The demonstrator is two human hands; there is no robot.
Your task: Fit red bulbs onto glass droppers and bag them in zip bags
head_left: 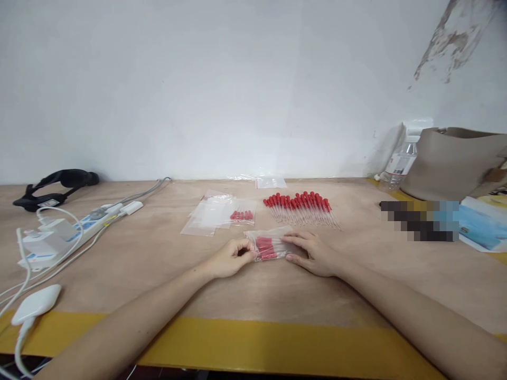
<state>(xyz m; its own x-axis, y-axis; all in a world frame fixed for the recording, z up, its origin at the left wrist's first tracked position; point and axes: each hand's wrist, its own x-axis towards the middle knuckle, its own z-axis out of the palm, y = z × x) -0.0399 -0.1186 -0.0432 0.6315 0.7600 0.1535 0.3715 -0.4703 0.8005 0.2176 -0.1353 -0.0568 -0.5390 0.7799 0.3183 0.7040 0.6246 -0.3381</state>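
A small clear plastic bag [269, 245] with several red-capped droppers inside lies on the wooden table [158, 274] in front of me. My left hand [232, 257] pinches the bag's left end with curled fingers. My right hand [312, 252] rests on the bag's right end, fingers pressed down on it. Behind the bag lies a row of several loose red-capped droppers [301, 208]. To the left of that row, a pile of empty clear bags [206, 216] lies beside another bag holding a few droppers [242, 215].
A power strip with plugs and white cables [59, 235] sits at the left, a black strap [55, 184] behind it, a white device [37, 303] near the front edge. At the right stand a water bottle [402, 163], a beige bag [455, 161] and a blue packet [483, 227].
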